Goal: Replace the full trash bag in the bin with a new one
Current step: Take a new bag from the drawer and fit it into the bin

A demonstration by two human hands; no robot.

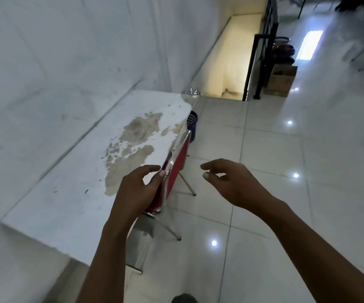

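both hands are empty, the left hand [133, 191] and right hand [231, 182] with fingers loosely curled open, so walk past the red chair [176, 162] to the dark bin [192, 125] beside the bench [67, 193] first.

Glossy tiled floor [264, 149], peeling matt tabletop [78, 182]

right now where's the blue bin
In the head view the blue bin sits on the floor at centre frame, by the white table's far right edge, just beyond the red chair.
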